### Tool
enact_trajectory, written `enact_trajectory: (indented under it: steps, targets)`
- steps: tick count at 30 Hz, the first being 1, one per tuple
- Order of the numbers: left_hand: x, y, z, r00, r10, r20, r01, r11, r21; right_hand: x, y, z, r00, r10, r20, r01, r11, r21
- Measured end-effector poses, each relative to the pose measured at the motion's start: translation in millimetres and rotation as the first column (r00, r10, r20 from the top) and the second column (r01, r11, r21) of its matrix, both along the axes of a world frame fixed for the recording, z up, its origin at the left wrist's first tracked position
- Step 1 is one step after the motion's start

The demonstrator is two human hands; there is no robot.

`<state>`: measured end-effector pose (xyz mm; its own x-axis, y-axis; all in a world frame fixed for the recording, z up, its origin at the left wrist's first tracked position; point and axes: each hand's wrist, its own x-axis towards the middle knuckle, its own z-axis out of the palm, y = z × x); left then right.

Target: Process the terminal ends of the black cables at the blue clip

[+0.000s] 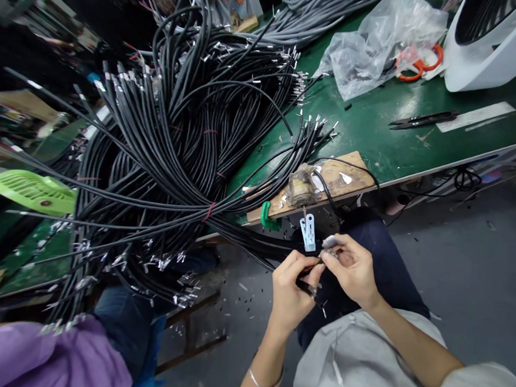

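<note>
My left hand (293,287) is closed around the end part of some black cables (261,247) that run to it from the bench. Just to its right, my right hand (353,270) pinches at a cable end with thumb and fingertips. A grey-white wrap covers one of its fingertips; the small tip between the fingers is partly hidden. Directly above both hands, a light blue clothes peg (308,232) hangs from the shaft of a small, dirty motor (301,188). That motor sits on a wooden board (352,170) at the bench edge.
A big heap of black cables (218,126) with silvery ends covers the green bench (402,150). Nearby lie a green clamp (269,216), thread snips (422,119), orange-handled scissors (419,66), a plastic bag (360,53) and a white fan (479,61). A person in purple (47,358) sits at left.
</note>
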<state>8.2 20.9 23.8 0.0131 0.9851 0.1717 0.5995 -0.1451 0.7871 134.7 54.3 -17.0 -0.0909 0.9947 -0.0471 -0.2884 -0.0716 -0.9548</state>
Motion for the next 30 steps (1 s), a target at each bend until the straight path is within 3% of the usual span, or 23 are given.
enact_trajectory:
  steps: [4,7,9,12,18,22,24,27,28,30]
  targets:
    - [3,-1,-2.6,0.998,-0.057,-0.016,0.057,0.998,-0.042,0,10,0.4,0.996,0.03,0.086,-0.026,0.999,-0.047]
    - [4,-2,-5.1,1.0,0.006,-0.024,-0.007,0.999,-0.041,10,19,0.7,0.999,0.036,0.037,-0.033,0.995,-0.096]
    - [5,-3,-6.2,0.999,0.044,-0.026,-0.045,0.999,-0.03,18,22,0.3,0.99,0.129,0.055,-0.124,0.988,-0.089]
    - [4,-2,-6.3,0.997,0.073,-0.029,-0.074,0.997,-0.032,22,17,-1.4,0.952,0.268,0.149,-0.268,0.963,-0.02]
    - [-3,-1,0.2,0.998,0.003,0.06,0.005,0.991,-0.133,12,9,-5.6,0.963,0.256,-0.084,-0.25,0.965,0.072]
    - [-9,-1,4.0,0.994,-0.055,0.098,0.073,0.978,-0.196,11,14,-5.4,0.94,0.335,-0.063,-0.316,0.927,0.202]
    - [-10,-1,4.1,0.992,-0.059,0.112,0.078,0.98,-0.181,6,11,-4.5,0.952,0.289,-0.102,-0.27,0.947,0.172]
    - [-7,-2,2.7,0.993,-0.021,0.114,0.033,0.993,-0.109,-9,0,-3.4,0.963,0.134,-0.232,-0.149,0.988,-0.045]
    - [-5,-3,2.2,0.994,0.006,0.106,0.004,0.996,-0.087,-13,-4,-2.9,0.973,0.078,-0.218,-0.098,0.992,-0.083]
    - [-3,-5,1.8,0.995,0.061,0.077,-0.056,0.996,-0.062,-18,-9,-1.6,0.995,-0.042,-0.095,0.04,0.999,-0.024]
